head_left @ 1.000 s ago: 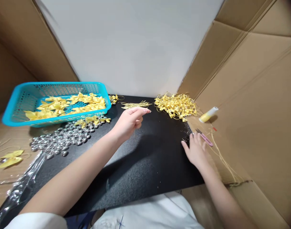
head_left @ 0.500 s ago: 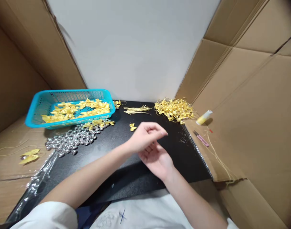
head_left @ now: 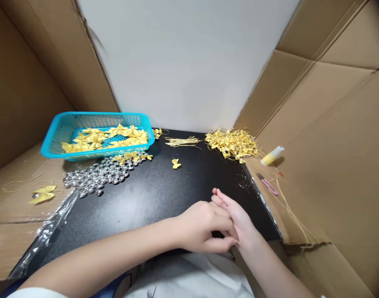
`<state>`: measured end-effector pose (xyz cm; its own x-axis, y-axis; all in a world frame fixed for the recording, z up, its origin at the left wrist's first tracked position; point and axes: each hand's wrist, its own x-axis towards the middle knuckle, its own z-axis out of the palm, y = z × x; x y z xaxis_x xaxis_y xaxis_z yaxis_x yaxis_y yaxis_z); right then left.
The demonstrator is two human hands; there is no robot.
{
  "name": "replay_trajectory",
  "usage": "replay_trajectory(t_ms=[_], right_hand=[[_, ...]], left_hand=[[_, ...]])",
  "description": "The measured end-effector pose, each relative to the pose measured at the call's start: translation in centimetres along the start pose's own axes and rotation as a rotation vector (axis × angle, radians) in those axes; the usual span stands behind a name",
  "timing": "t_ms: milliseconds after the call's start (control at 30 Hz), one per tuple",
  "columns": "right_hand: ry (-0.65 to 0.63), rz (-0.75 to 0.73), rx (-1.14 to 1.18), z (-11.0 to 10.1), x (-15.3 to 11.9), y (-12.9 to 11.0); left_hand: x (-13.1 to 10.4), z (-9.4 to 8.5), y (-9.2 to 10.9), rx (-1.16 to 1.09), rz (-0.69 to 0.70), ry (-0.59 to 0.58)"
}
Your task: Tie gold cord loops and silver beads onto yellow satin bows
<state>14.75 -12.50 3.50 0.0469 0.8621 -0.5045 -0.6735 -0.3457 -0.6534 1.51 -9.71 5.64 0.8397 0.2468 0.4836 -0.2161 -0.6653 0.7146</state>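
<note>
My left hand (head_left: 205, 225) lies across my right hand (head_left: 242, 219), in front of the black tabletop's near edge. Its fingers are curled against the right palm, and its thumb and forefinger touch near the right wrist. The right hand is turned palm up; the fingers that show are loosely stretched, and the rest are hidden under the left hand. No object shows in either hand. Beyond them, a single small yellow ribbon bow (head_left: 176, 164) lies on the black tabletop (head_left: 164, 190).
At left stand a blue basket (head_left: 49, 155) of yellow bows and a pile of silver beads (head_left: 98, 176). Gold ties (head_left: 183, 142) and a heap of finished-looking bows (head_left: 231, 142) lie at the back. Right: a thread spool (head_left: 272, 156), pink snips (head_left: 268, 184), cardboard walls (head_left: 338, 136).
Both hands have come down and to the right, nearer my body. The left hand has shifted from above the right fingers to across the right palm and wrist. The view has tilted slightly.
</note>
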Motion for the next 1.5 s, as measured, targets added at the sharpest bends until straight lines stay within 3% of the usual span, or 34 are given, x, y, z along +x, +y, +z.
replay_trajectory(t_ms=[167, 200, 267, 333, 400, 533, 667, 800, 867, 933, 1067, 1133, 1233, 1300, 1367, 1500], right_hand=[[-0.027, 0.002, 0.124, 1.0, 2.3, -1.6], [-0.052, -0.023, 0.126, 1.2, 2.6, -2.0], [-0.094, -0.073, 0.110, 1.4, 3.0, -2.7], [-0.117, -0.099, 0.079, 1.6, 3.4, -3.2], [-0.127, -0.100, 0.036, 1.8, 3.8, -3.4], [-0.140, -0.061, -0.036, 2.1, 4.9, -3.6], [-0.211, 0.015, -0.062, 1.9, 5.9, -3.8], [-0.354, 0.060, -0.149, 1.1, 6.1, -3.9], [-0.374, 0.090, -0.228, 0.2, 5.9, -3.7], [-0.349, 0.126, -0.333, -0.9, 5.6, -3.6], [-0.261, 0.107, -0.724, -3.6, 5.1, -4.5], [-0.199, -0.045, -1.078, -4.6, 5.0, -5.6], [-0.004, -0.410, -1.460, -4.7, 4.9, -7.0], [0.105, -0.672, -1.466, -3.6, 5.2, -7.3], [0.064, -0.848, -1.336, -1.9, 5.7, -6.7], [-0.147, -0.813, -1.048, 1.4, 7.0, -4.4]], left_hand=[[-0.8, -1.7, -1.9, 0.052, 0.013, 0.043], [-0.9, -2.3, -2.5, 0.048, -0.001, 0.089], [-0.6, -3.5, -3.6, 0.044, -0.091, 0.297], [0.2, -4.5, -4.7, 0.065, -0.271, 0.490], [1.3, -5.0, -5.7, 0.050, -0.405, 0.538], [2.5, -5.0, -7.1, -0.119, -0.534, 0.511], [2.3, -5.0, -7.9, -0.312, -0.659, 0.545], [2.0, -6.5, -8.8, -0.564, -0.692, 0.818], [2.0, -7.7, -9.3, -0.711, -0.690, 0.979], [1.9, -8.7, -9.8, -0.815, -0.690, 1.053], [1.5, -9.2, -10.6, -0.842, -0.713, 1.060], [1.3, -8.8, -10.7, -0.778, -0.719, 1.017], [1.2, -8.2, -10.4, -0.544, -0.691, 0.914], [1.2, -8.1, -9.9, -0.335, -0.644, 0.827], [1.2, -7.9, -9.2, -0.149, -0.603, 0.732], [1.0, -7.0, -8.1, 0.030, -0.573, 0.651]])
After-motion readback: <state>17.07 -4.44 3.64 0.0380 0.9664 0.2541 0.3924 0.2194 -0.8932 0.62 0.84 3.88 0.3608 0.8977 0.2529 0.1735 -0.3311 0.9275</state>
